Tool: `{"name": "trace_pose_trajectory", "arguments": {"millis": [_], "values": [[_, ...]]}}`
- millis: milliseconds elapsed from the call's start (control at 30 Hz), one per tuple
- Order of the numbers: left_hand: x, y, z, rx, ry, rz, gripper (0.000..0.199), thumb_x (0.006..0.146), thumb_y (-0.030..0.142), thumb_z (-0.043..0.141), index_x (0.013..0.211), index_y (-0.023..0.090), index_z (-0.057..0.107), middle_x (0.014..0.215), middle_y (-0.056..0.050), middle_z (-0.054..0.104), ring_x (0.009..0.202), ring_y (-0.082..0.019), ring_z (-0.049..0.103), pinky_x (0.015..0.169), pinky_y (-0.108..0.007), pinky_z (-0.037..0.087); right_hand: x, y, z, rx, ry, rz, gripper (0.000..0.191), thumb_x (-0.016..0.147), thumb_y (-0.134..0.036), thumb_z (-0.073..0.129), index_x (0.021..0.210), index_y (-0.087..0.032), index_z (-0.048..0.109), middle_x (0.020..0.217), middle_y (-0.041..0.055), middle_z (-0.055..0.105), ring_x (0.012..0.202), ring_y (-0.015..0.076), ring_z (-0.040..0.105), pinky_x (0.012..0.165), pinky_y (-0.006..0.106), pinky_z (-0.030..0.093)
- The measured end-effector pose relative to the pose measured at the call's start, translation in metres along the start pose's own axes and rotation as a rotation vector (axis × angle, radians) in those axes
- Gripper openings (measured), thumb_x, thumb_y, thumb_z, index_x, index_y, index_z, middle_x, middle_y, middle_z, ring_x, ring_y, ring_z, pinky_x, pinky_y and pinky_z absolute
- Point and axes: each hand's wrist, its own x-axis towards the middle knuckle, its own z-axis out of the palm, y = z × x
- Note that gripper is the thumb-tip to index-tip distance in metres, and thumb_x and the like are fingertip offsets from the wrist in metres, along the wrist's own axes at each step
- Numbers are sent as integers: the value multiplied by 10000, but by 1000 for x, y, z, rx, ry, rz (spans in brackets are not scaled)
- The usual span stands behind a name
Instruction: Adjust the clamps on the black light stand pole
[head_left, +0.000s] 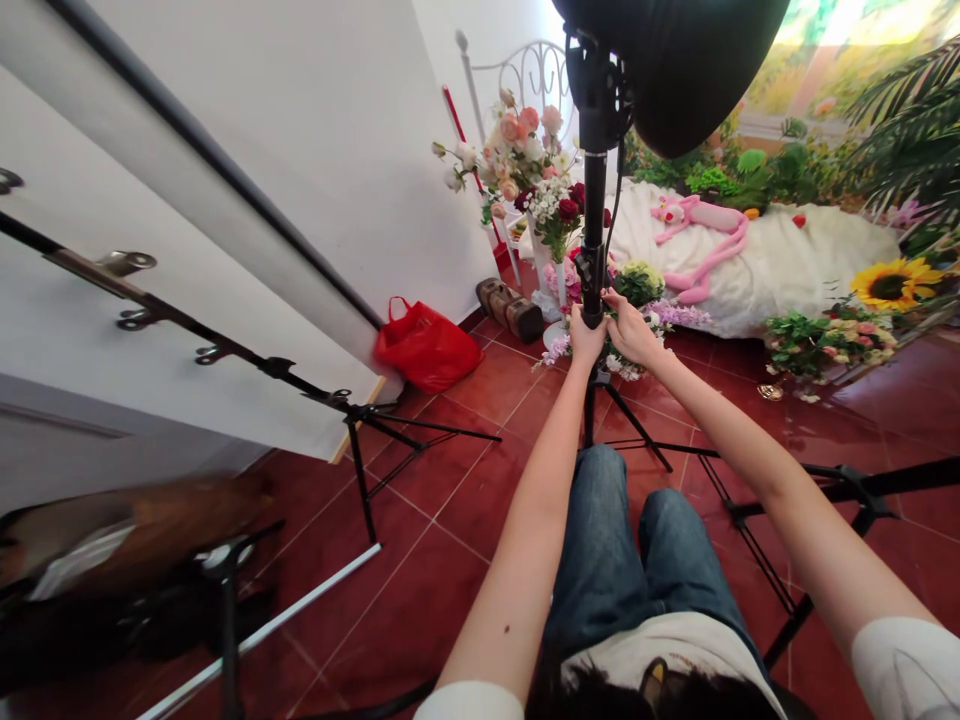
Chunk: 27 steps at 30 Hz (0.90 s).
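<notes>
Straight ahead of me stands a black light stand (594, 200) with a large dark lamp head (682, 70) on top. My left hand (586, 338) is wrapped round the lower part of its pole. Just right of it, my right hand (627, 328) has its fingers pressed at the pole beside a clamp knob (583, 268). What exactly the right fingertips grip is partly hidden. A black cable (618, 190) hangs beside the pole. Below my hands the stand's legs (630, 415) spread over the red tiles.
At left a stand with clips (150, 300) holds a white backdrop. A red bag (429, 345) rests on the floor by the wall. Flowers (525, 150) and a bed with a pink plush toy (705, 225) lie behind. More tripod legs (847, 485) cross at right; a white pole (262, 630) lies at lower left.
</notes>
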Motion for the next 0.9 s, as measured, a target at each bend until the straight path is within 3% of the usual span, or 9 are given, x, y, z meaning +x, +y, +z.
{"name": "trace_pose_trajectory", "arguments": {"millis": [200,400,500,567,633,700,833,900], "values": [[-1,0,2,1,21,-1,334,682,146,743,843,222,461,750,37,569,751,-160,591,749,-267,431,19,1,-5,-41,-60,34,352,871,-207,418,1212,-132,459,1219,209,645,1225,307,601,1071,526,483],[-1,-3,7,-33,25,-16,329,695,144,737,844,226,455,747,29,578,769,-177,624,762,-285,466,43,-5,-6,-204,-160,106,286,843,-212,433,1114,-126,460,1074,232,652,1060,383,643,952,617,518],[-1,-2,11,-31,79,-78,291,721,151,712,852,231,465,764,19,593,841,-199,650,813,-311,486,49,-6,-1,-195,-220,132,333,873,-225,423,1179,-101,461,1111,247,645,1114,395,627,1009,651,475],[-1,2,10,12,102,-137,264,725,151,704,829,232,475,774,9,602,899,-219,654,859,-336,486,43,-8,2,-114,-208,98,398,902,-265,422,1256,-88,460,1249,256,610,1260,380,559,1132,635,387],[0,8,7,76,61,-181,266,700,142,713,814,230,490,782,2,610,918,-233,652,880,-358,485,25,-14,3,13,-140,87,476,932,-341,427,1339,-94,443,1414,240,527,1404,338,449,1229,575,284],[0,13,3,120,-1,-187,292,658,129,730,825,227,511,796,1,620,899,-233,649,876,-369,490,-7,-23,1,160,-66,136,532,953,-424,433,1397,-131,422,1505,210,462,1453,294,407,1248,530,260],[1,16,2,101,4,-170,337,587,102,747,828,219,543,806,5,633,861,-214,638,870,-376,504,-106,-44,-21,416,-92,289,513,929,-495,540,1341,-192,503,1421,175,577,1355,274,546,1163,535,393],[3,15,4,80,11,-177,344,561,94,757,813,215,555,792,8,633,836,-209,632,870,-383,508,-162,-52,-41,522,-133,394,497,888,-471,629,1311,-222,549,1373,135,630,1325,269,577,1156,542,402]]}}
